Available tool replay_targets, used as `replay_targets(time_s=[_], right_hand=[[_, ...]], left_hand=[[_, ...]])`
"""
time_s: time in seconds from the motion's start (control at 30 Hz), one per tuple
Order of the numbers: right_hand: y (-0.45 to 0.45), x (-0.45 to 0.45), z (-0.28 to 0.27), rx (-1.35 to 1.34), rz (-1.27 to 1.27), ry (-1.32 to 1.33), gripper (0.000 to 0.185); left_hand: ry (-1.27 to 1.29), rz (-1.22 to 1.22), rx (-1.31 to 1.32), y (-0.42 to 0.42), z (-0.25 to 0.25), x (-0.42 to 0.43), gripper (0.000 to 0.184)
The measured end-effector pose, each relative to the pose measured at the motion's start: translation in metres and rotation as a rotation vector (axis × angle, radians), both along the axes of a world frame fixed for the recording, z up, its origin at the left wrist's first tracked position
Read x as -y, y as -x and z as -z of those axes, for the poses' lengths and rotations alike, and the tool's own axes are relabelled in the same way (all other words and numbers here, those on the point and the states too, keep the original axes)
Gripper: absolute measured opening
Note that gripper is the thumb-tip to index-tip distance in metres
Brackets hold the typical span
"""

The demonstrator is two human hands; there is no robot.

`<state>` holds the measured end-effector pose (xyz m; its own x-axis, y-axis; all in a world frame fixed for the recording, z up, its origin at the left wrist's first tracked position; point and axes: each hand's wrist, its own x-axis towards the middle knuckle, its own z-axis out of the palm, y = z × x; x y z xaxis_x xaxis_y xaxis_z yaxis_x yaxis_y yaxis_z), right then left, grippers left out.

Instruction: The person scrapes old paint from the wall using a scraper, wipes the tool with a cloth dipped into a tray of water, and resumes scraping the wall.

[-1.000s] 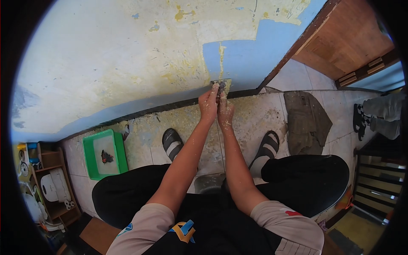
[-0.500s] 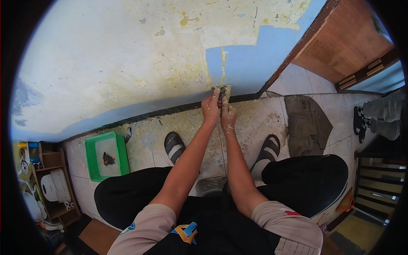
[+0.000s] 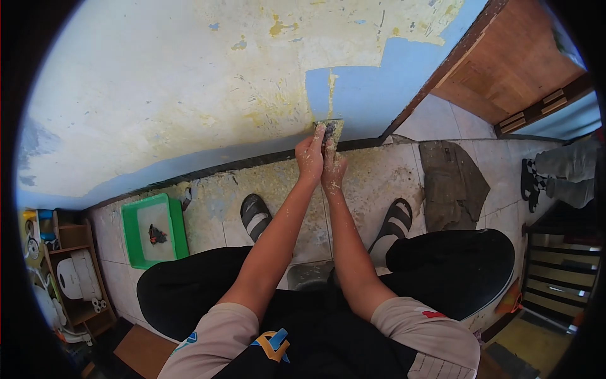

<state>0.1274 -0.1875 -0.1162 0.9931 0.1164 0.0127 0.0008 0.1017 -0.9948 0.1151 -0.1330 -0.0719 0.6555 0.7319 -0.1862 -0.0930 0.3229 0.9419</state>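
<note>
Both of my hands are closed around a flat scraper [image 3: 338, 130] crusted with yellowish paint flakes. Its wide edge meets the wall [image 3: 347, 95] low down, at the border between blue paint and a bare cream patch. My left hand [image 3: 308, 156] grips from the left, thumb stretched along the tool. Close beside it, my right hand [image 3: 334, 167] wraps the handle, which is mostly hidden. Pale flakes cling to both hands and the forearms. A narrow scraped stripe [image 3: 331, 88] runs up the blue paint above the blade.
Paint scrapings cover the tiled floor [image 3: 284, 189] between my sandalled feet. A green tray [image 3: 180, 237] with a dark object inside stands at left, near a wooden shelf [image 3: 76, 234]. A dark cloth [image 3: 448, 189] lies at right. Another person's legs [image 3: 568, 174] appear far right, below a wooden door [image 3: 505, 63].
The scraper and both hands have moved slightly up the wall. The view has shifted a little; the tray and cloth stay where they were.
</note>
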Motion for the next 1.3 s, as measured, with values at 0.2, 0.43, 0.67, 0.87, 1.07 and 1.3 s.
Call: replay_targets(time_s=[0.2, 0.43, 0.67, 0.87, 1.07, 1.3], right_hand=[[0.004, 0.008, 0.037, -0.082, -0.001, 0.19, 0.057], [-0.007, 0.014, 0.019, -0.074, -0.027, 0.212, 0.056], [-0.024, -0.003, 0.015, 0.089, -0.016, 0.056, 0.057], [-0.013, -0.002, -0.053, 0.068, 0.005, 0.099, 0.055], [-0.007, -0.003, -0.039, 0.011, -0.035, 0.053, 0.056], [-0.014, 0.0, -0.051, 0.066, 0.015, 0.199, 0.058]], left_hand=[[0.1, 0.062, -0.14, 0.009, 0.008, 0.001, 0.045], [0.089, 0.04, -0.079, 0.002, -0.005, 0.004, 0.045], [-0.107, 0.008, 0.009, -0.005, -0.037, -0.003, 0.041], [0.087, -0.07, 0.114, -0.012, -0.063, 0.005, 0.033], [0.095, -0.046, 0.062, -0.007, -0.044, -0.001, 0.035], [0.151, -0.08, 0.082, -0.01, -0.066, 0.004, 0.032]])
